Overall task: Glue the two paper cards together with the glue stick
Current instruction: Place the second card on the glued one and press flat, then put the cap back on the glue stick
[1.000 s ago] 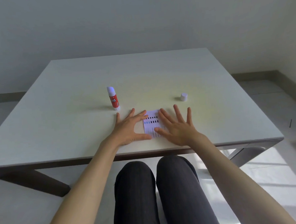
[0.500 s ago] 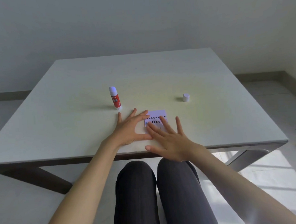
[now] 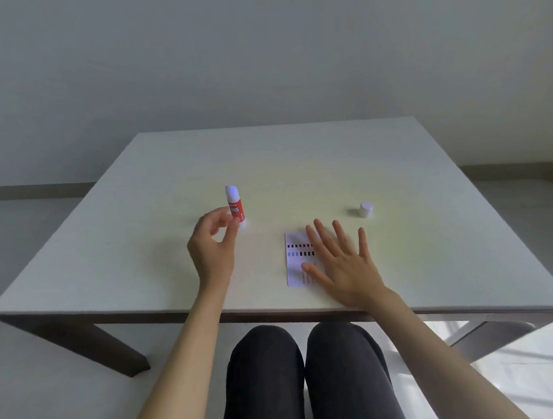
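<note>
The left hand (image 3: 213,248) is up off the counter (image 3: 427,175) left of centre frame, fingers curled and part-open, thumb and forefinger just in front of the red glue stick (image 3: 235,205) — whether they touch the tube I cannot tell, but the grip has not closed round it. The stick stands upright with its cap off and the pale glue tip showing; the white cap (image 3: 366,209) sits well apart, toward the right of the frame. The right hand (image 3: 342,263) is spread flat with fingers wide over the paper cards (image 3: 295,256), near the lower middle of the counter; it holds nothing, and it is too blurred to say whether it presses on them. Only one printed face shows, so the second card is presumably stacked underneath. To my eye the gluing and pressing look done, and tidying up is in hand. Next the left hand needs to close on the tube — and the cap must be fetched from across the counter.
</note>
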`<state>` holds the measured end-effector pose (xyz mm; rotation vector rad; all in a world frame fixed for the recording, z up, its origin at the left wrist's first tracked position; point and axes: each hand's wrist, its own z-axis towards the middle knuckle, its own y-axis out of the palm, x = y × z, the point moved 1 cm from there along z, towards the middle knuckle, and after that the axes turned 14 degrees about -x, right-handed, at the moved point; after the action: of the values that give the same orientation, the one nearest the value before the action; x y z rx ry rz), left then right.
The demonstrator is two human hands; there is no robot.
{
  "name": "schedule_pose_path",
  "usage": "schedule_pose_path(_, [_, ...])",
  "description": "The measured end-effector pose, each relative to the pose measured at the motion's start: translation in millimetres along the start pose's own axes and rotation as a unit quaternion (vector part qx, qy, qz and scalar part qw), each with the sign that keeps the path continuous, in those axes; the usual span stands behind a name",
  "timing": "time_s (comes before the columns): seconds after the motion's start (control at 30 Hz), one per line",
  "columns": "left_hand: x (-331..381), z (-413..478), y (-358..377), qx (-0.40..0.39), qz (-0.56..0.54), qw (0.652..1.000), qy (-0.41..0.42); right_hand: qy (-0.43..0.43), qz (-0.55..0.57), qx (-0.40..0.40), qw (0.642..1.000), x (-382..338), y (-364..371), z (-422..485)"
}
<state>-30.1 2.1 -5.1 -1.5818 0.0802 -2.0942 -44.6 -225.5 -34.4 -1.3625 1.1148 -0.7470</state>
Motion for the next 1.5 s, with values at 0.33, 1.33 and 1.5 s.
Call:
schedule_pose_path(0.33, [2.3, 32.3, 23.1, -0.014, -0.001, 0.993, -0.117, -0.021, 0.285, 0.13, 0.949, 2.5, -17.1, -9.6])
schedule_pose_path(1.33, [90.9, -15.0, 13.4, -0.172, -0.294, 0.938, -0.061, -0.053, 0.9, -0.098, 0.422, -59.4, -56.3, -3.1])
schedule_pose_path(1.5, [87.0, -15.8, 17.5, -0.146, -0.285, 0.943, -0.086, -0.127, 0.387, 0.36, 0.839, -70.2, -48.6, -5.9])
